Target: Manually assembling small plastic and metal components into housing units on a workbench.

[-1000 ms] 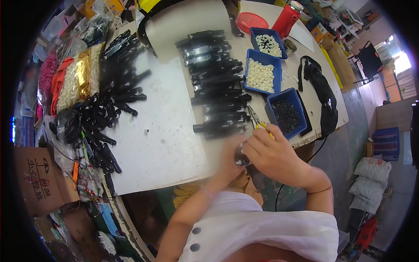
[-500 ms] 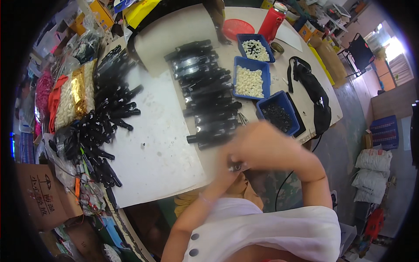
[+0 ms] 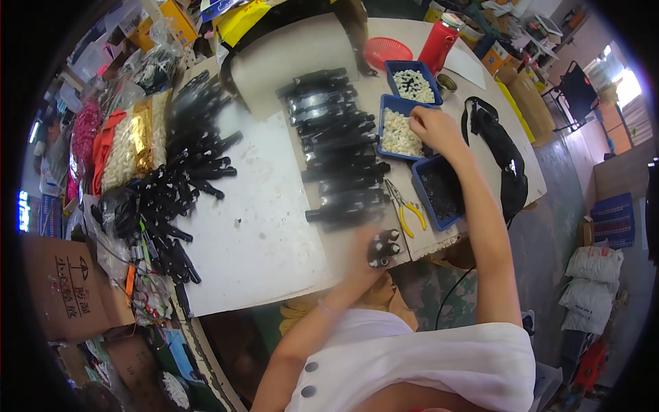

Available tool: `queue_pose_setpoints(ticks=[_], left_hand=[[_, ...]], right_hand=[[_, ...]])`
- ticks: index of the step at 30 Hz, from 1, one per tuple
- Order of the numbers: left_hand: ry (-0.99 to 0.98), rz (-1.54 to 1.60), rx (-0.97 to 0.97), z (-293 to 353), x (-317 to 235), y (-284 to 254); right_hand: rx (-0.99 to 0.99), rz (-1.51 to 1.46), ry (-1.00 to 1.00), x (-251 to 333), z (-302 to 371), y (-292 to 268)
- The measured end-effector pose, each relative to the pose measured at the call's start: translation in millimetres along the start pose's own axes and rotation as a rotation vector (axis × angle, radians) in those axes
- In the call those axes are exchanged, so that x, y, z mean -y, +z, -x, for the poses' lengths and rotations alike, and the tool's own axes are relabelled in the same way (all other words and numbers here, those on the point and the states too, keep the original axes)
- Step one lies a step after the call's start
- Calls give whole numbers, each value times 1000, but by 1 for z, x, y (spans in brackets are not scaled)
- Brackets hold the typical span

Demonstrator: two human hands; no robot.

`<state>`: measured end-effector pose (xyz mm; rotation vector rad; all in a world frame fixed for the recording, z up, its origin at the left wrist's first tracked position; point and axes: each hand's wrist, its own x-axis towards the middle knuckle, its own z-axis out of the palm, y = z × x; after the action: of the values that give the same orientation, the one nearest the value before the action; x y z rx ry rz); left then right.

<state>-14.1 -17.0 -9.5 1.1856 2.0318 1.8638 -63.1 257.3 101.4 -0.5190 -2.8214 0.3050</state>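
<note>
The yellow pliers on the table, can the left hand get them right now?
Probably not straight away. The left hand is close to the yellow pliers with nothing between them, but its fingers already hold a small black part, so that would have to go down first.

pliers (image 3: 405,210) between black parts (image 3: 340,165), tray (image 3: 420,194)

Daylight glared through a window (image 3: 628,86) far beyond my fingers; grey floor (image 3: 549,226) lay beside the white table (image 3: 254,233).
</note>
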Motion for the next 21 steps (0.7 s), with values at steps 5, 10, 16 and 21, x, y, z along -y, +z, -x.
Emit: queue_pose_setpoints(ticks=[5,10,16,21], left_hand=[[-84,85,42,3,4,0],[-58,85,27,4,5,-3],[11,26,14,-2,2,-1],[-63,112,20,0,-5,-4]], right_hand=[[-4,-515,68,26,37,-26],[288,-771,-57,100,118,-72],[-39,-330,-511,110,168,-47],[-84,-281,-488,111,169,-34]])
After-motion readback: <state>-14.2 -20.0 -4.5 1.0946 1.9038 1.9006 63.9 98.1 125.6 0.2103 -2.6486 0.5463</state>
